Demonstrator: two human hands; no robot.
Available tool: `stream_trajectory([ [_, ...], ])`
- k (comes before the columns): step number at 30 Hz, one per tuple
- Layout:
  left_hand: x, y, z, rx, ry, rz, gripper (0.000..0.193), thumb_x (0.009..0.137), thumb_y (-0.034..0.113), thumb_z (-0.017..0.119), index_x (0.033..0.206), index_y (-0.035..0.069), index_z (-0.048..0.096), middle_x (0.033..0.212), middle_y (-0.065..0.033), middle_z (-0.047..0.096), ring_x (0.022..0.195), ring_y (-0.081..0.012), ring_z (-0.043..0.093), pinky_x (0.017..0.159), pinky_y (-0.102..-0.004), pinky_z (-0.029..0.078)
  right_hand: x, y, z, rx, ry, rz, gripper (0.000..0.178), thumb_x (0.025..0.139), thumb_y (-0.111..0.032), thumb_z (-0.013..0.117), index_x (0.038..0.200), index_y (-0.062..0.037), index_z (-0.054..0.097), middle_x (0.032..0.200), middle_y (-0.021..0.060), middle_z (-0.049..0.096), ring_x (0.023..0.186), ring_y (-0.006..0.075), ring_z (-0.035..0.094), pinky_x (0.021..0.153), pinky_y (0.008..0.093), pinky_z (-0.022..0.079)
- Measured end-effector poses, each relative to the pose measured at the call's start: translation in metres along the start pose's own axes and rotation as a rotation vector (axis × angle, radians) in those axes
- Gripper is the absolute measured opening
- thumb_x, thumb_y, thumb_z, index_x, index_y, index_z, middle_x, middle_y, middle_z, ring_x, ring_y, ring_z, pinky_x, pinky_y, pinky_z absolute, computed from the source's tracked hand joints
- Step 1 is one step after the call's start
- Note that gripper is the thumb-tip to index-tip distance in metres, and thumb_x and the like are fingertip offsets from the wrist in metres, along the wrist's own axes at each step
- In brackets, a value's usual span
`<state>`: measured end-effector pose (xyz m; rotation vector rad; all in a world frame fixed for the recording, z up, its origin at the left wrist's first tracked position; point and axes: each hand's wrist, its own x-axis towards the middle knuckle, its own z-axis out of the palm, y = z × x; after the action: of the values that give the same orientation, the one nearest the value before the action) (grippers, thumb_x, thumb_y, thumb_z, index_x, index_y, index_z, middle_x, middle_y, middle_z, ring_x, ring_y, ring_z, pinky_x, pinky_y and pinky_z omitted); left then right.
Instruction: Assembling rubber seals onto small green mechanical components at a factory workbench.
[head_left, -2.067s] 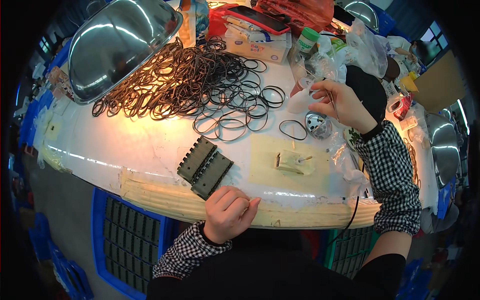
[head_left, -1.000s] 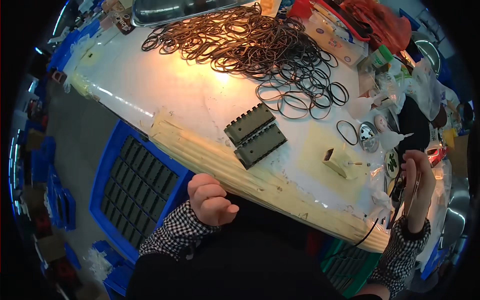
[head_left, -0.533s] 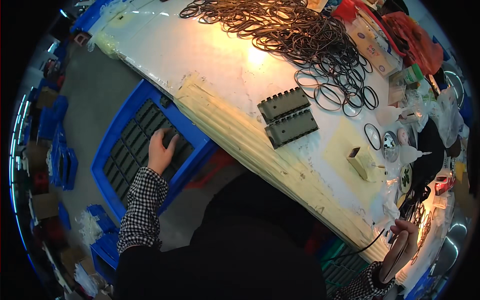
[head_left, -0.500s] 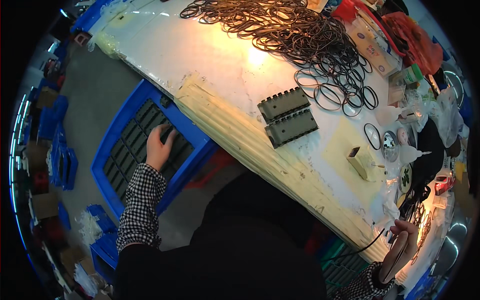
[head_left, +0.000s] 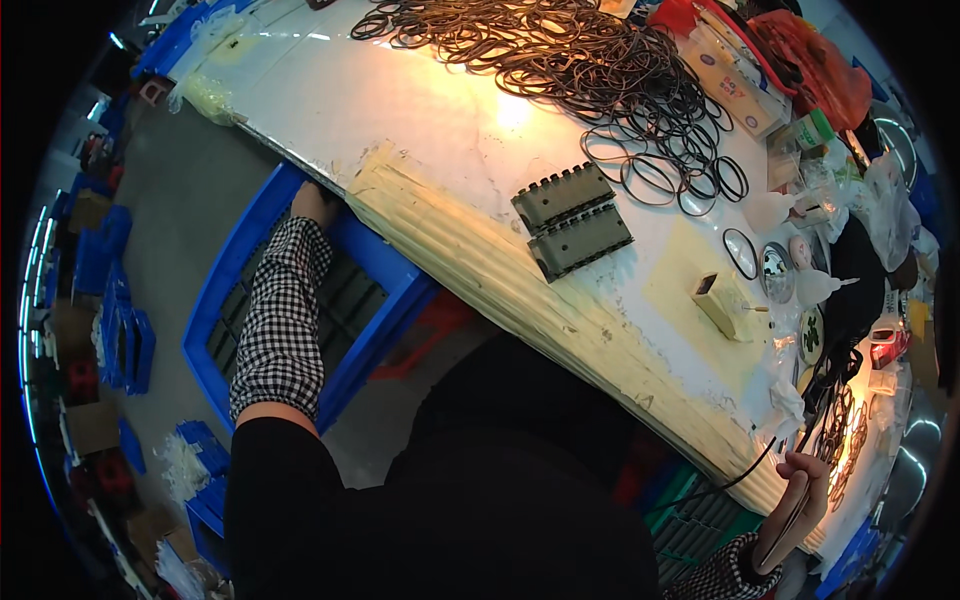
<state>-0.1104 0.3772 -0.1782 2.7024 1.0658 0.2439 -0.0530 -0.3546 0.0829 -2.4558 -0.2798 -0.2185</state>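
Down on my left, I have the left hand [head_left: 312, 203] reaching into the blue crate [head_left: 250, 262] beside the tabletop [head_left: 400, 110], at its far rim under the tabletop edge; whether that grip is closed on anything I cannot tell. The crate's long axis runs along my forearm. Far right, my right hand [head_left: 803, 492] pinches thin dark rings [head_left: 790, 515], well apart from the crate.

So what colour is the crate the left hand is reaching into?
Blue crate, seen in the head view.
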Motion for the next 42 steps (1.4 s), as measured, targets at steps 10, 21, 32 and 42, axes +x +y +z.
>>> stream_trajectory([
  [10, -0.185, 0.058, -0.075, -0.208, -0.323, 0.21, 0.054, 0.071, 0.025, 0.076, 0.112, -0.004, 0.059, 0.103, -0.0207, 0.057, 0.1, -0.0363, 0.057, 0.09, -0.0423, 0.047, 0.013, -0.008, 0.024, 0.092, -0.073, -0.13, 0.025, 0.096, -0.018, 0.05, 0.098, 0.0046, 0.061, 0.085, 0.0099, 0.06, 0.074, 0.0152, 0.059, 0.071, 0.0281, 0.047],
  [21, -0.204, 0.066, -0.078, -0.134, -0.459, 0.151, 0.066, 0.075, 0.024, 0.074, 0.131, -0.001, 0.05, 0.112, -0.0195, 0.05, 0.109, -0.0363, 0.052, 0.096, -0.0411, 0.045, 0.002, -0.008, 0.025, 0.122, -0.079, -0.106, 0.033, 0.096, -0.027, 0.052, 0.097, 0.0047, 0.062, 0.087, 0.012, 0.063, 0.075, 0.0173, 0.062, 0.074, 0.0282, 0.047],
  [32, -0.198, 0.076, -0.06, -0.164, -0.273, 0.13, 0.066, 0.072, 0.025, 0.076, 0.128, 0.0, 0.052, 0.111, -0.0205, 0.056, 0.106, -0.0376, 0.057, 0.091, -0.0426, 0.048, 0.003, -0.011, 0.03, 0.155, -0.107, -0.118, 0.03, 0.096, -0.024, 0.053, 0.097, 0.0048, 0.062, 0.089, 0.0123, 0.063, 0.075, 0.0177, 0.062, 0.074, 0.0285, 0.048],
  [42, -0.148, 0.108, -0.026, -0.16, -0.193, 0.236, 0.06, 0.072, 0.022, 0.078, 0.123, 0.001, 0.052, 0.11, -0.0212, 0.054, 0.105, -0.0402, 0.056, 0.09, -0.0443, 0.049, 0.002, -0.012, 0.032, 0.166, -0.113, -0.127, 0.029, 0.096, -0.022, 0.052, 0.097, 0.0051, 0.062, 0.089, 0.0125, 0.062, 0.075, 0.018, 0.063, 0.073, 0.0283, 0.048],
])
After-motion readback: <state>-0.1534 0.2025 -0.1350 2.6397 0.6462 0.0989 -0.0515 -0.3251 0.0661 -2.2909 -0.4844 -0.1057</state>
